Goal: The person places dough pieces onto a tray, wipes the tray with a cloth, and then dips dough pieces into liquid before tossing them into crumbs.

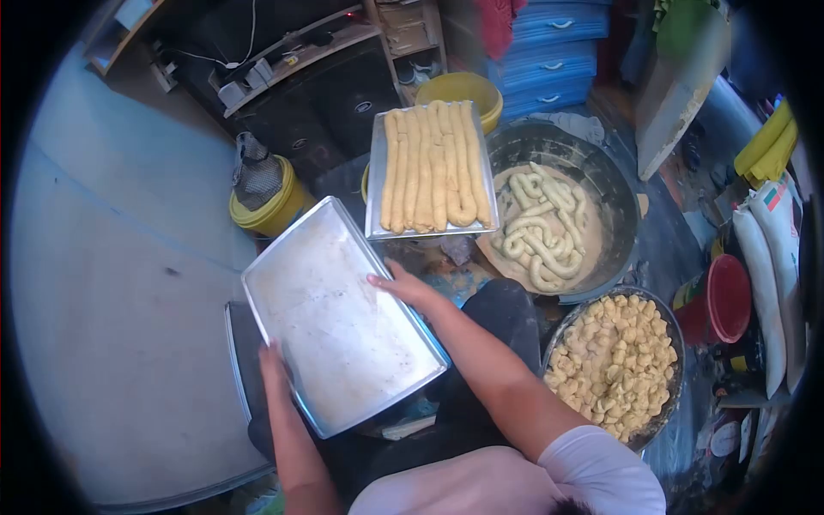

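Between my two hands is a bare metal baking tray (343,318), tilted, over my lap. My left hand (273,369) grips its left edge, the fingers partly hidden beneath. On the opposite edge, my right hand (403,285) holds on with the thumb over the rim. Just beyond stands another baking tray (375,206), lined with several long dough ropes (429,167) side by side. To its right, coiled dough ropes (545,223) lie in floury powder inside a large dark tub (614,189). Small dough pieces (614,360) fill a round basin near my right elbow.
Yellow buckets (279,206) stand behind the trays, one with a mesh bag on it. At the right are a red bucket (730,300) and white sacks (764,283). Blue drawers (549,60) and a shelf unit (309,60) line the back; a pale panel (129,326) rises at left.
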